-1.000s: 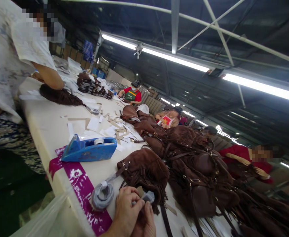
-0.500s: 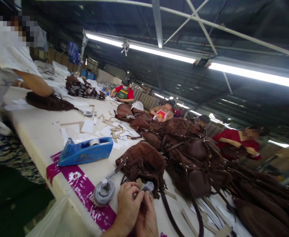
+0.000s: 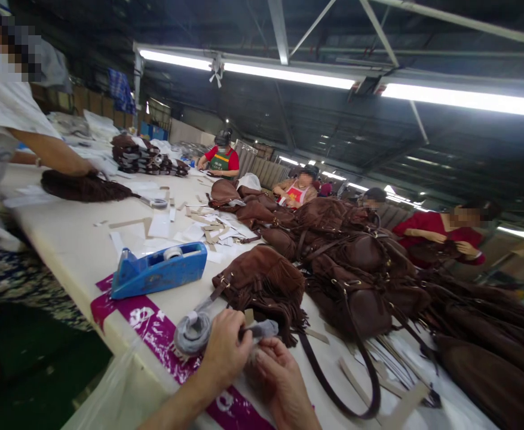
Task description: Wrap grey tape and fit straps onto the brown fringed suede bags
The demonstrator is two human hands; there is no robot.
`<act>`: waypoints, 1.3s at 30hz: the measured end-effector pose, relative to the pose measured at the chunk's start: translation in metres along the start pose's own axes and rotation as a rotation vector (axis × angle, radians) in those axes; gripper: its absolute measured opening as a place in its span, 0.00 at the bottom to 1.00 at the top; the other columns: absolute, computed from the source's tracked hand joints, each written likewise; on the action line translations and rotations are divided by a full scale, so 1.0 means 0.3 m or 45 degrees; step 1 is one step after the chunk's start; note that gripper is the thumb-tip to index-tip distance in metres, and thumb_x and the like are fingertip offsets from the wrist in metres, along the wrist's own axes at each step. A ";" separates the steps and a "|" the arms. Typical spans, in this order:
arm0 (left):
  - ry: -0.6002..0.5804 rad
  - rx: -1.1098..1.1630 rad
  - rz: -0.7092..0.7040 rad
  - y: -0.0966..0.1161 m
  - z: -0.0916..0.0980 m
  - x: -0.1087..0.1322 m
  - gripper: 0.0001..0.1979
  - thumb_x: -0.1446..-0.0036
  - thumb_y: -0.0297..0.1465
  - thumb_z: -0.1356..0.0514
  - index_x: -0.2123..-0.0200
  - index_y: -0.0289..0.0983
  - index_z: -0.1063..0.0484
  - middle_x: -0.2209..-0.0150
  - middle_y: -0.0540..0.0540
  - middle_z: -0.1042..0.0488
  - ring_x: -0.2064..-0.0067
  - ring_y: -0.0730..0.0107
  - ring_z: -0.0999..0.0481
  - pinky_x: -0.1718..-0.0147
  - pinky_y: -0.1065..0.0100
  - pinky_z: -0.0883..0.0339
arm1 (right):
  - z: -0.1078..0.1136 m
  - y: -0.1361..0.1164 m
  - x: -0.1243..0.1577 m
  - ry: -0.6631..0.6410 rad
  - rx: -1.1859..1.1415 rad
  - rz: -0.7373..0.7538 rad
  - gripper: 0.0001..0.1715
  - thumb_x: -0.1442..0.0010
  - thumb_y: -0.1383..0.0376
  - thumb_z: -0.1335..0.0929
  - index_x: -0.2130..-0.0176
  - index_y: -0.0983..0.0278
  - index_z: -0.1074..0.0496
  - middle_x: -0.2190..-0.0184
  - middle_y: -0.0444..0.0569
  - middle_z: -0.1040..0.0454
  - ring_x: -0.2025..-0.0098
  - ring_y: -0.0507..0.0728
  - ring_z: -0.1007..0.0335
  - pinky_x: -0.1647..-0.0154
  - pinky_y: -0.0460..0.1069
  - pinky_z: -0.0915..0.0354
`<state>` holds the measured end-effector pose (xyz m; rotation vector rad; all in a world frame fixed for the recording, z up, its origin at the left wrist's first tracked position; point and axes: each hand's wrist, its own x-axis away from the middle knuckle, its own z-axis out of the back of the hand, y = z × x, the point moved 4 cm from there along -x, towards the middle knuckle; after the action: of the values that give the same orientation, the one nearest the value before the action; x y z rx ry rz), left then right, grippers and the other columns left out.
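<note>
At the lower centre, my left hand [image 3: 226, 347] is closed around one end of a grey wrapped strap piece [image 3: 264, 329]. Just right of it, my right hand [image 3: 280, 377] has its fingers bent together at the lower side of the same piece. Beside my left hand lies a coil of grey wrapping [image 3: 193, 333], which leads up to the buckle of a brown fringed bag [image 3: 262, 280]. The bag rests on the white table [image 3: 64, 233] beyond my hands. A blue tape dispenser [image 3: 158, 272] stands to the left.
More brown bags [image 3: 346, 257] are heaped at the right, with a dark strap loop [image 3: 373, 382] near the front. Paper scraps [image 3: 217, 230] lie behind the dispenser. A person in white [image 3: 2, 107] handles a brown item at the left; other people work farther back.
My hands have moved slightly apart, my left hand up and left beside the coil, my right hand to the right. More of the grey piece shows. The view has shifted a little.
</note>
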<state>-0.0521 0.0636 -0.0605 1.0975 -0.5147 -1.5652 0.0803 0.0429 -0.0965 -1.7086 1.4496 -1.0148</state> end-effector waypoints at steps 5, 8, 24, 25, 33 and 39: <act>-0.235 0.219 0.191 -0.050 -0.007 -0.036 0.06 0.52 0.29 0.49 0.78 0.40 0.47 0.76 0.53 0.44 0.69 0.68 0.39 0.69 0.69 0.47 | 0.026 -0.054 0.016 -0.341 0.616 0.332 0.21 0.51 0.74 0.28 0.57 0.57 0.28 0.59 0.47 0.23 0.54 0.57 0.27 0.56 0.49 0.30; -0.328 0.347 0.210 -0.054 -0.024 -0.048 0.06 0.52 0.29 0.49 0.77 0.39 0.47 0.77 0.55 0.46 0.71 0.71 0.42 0.72 0.70 0.49 | 0.012 -0.087 0.028 -0.409 1.139 0.748 0.18 0.46 0.76 0.33 0.58 0.58 0.26 0.58 0.49 0.25 0.55 0.57 0.27 0.55 0.48 0.31; -0.687 0.105 -0.048 -0.023 0.031 -0.059 0.04 0.48 0.29 0.47 0.74 0.38 0.39 0.71 0.51 0.34 0.60 0.64 0.34 0.53 0.64 0.46 | -0.026 -0.128 -0.040 -0.340 1.595 1.036 0.09 0.39 0.71 0.36 0.68 0.60 0.30 0.59 0.50 0.29 0.56 0.57 0.30 0.57 0.47 0.33; -0.694 0.109 -0.058 -0.024 0.030 -0.056 0.03 0.48 0.29 0.47 0.74 0.38 0.39 0.70 0.51 0.33 0.59 0.64 0.34 0.49 0.63 0.48 | -0.022 -0.124 -0.049 -0.318 1.578 0.988 0.07 0.40 0.71 0.36 0.68 0.61 0.31 0.60 0.50 0.29 0.57 0.56 0.29 0.58 0.46 0.33; -0.630 0.076 -0.034 -0.035 0.016 -0.025 0.02 0.49 0.28 0.43 0.69 0.39 0.34 0.65 0.49 0.32 0.54 0.63 0.33 0.41 0.58 0.56 | -0.026 -0.124 -0.086 -0.317 1.582 0.844 0.08 0.45 0.72 0.35 0.72 0.60 0.36 0.73 0.42 0.30 0.70 0.53 0.32 0.68 0.45 0.37; -0.611 0.101 0.164 -0.036 0.017 -0.033 0.03 0.51 0.30 0.41 0.70 0.40 0.30 0.65 0.49 0.30 0.51 0.59 0.35 0.44 0.61 0.50 | -0.029 -0.145 -0.109 -0.194 1.327 0.579 0.25 0.46 0.67 0.32 0.47 0.63 0.34 0.72 0.42 0.25 0.73 0.54 0.30 0.70 0.46 0.33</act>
<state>-0.0623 0.0749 -0.0629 0.7239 -0.9566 -1.7062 0.0904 0.0821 -0.0591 -0.6471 0.8626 -1.0612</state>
